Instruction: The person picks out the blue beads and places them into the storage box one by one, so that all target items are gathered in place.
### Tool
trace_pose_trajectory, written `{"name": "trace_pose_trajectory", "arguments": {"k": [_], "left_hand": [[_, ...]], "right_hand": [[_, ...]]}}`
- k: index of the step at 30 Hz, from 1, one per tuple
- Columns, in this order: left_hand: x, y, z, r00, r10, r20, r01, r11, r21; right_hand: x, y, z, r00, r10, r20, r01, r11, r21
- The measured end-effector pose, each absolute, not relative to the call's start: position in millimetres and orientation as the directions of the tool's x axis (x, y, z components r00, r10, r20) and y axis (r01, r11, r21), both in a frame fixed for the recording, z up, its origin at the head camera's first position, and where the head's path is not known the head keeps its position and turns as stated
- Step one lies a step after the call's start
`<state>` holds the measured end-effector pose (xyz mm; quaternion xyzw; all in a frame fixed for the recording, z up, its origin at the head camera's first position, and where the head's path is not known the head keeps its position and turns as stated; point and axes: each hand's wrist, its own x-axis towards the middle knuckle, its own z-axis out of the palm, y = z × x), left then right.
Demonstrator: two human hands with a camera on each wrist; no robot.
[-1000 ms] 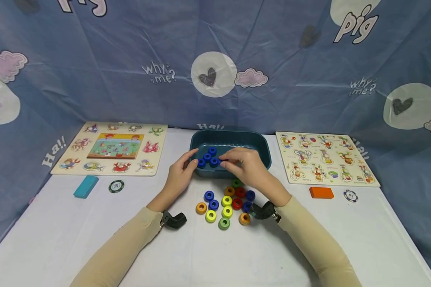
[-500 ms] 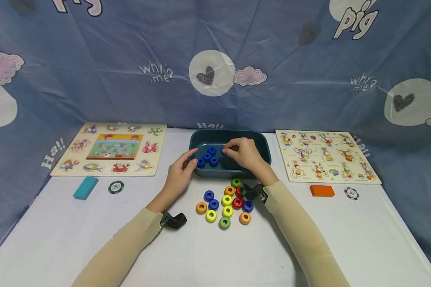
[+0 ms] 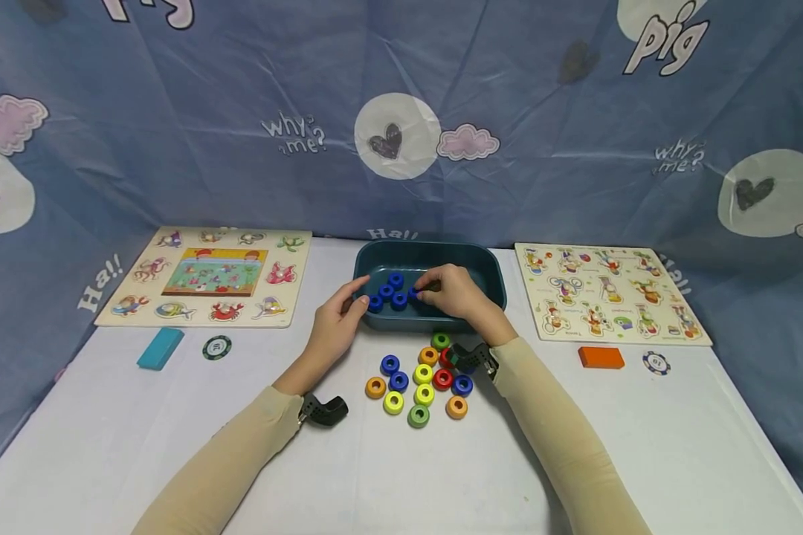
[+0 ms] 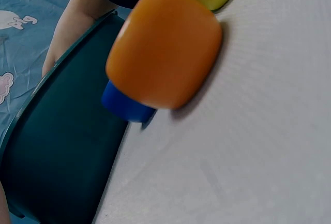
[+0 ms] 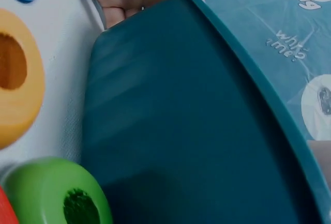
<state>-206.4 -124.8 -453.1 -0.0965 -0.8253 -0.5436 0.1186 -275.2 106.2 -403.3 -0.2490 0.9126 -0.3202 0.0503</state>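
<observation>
while my left hand (image 3: 336, 321) grips the tray (image 3: 404, 322), presumably to steady it, my right hand (image 3: 458, 292) pinches a blue ring (image 3: 413, 293), a hold suiting, i judge, its smallness.

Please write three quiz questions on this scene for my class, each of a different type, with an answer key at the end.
1. Multiple choice: what colour are the rings visible in the tray? A) red B) blue C) yellow
2. Count: in the head view, how many yellow rings lie on the table?
3. True or false: the right hand is pinching the orange block.

Key:
1. B, blue.
2. Three.
3. False: it is pinching a blue ring in the tray.
</observation>
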Motion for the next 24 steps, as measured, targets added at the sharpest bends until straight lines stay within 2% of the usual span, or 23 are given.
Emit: {"name": "trace_pose_trajectory", "arguments": {"k": [5, 20, 24], "left_hand": [[-206.9, -124.3, -454.6, -0.946, 0.028, 0.322, 0.306, 0.395, 0.866], [-206.5, -125.2, -453.3, -0.956, 0.035, 0.291, 0.282, 0.374, 0.884], [-206.2, -125.0, -454.1, -0.955, 0.037, 0.293, 0.286, 0.369, 0.884]], "right_hand": [[-276.4, 106.3, -403.0, -0.86, -0.51, 0.006, -0.4, 0.666, -0.63], [-274.8, 106.8, -402.7, -0.872, -0.488, -0.018, -0.356, 0.661, -0.661], [-272.0, 107.0, -402.0, -0.87, -0.49, 0.053, -0.402, 0.643, -0.652]]}}
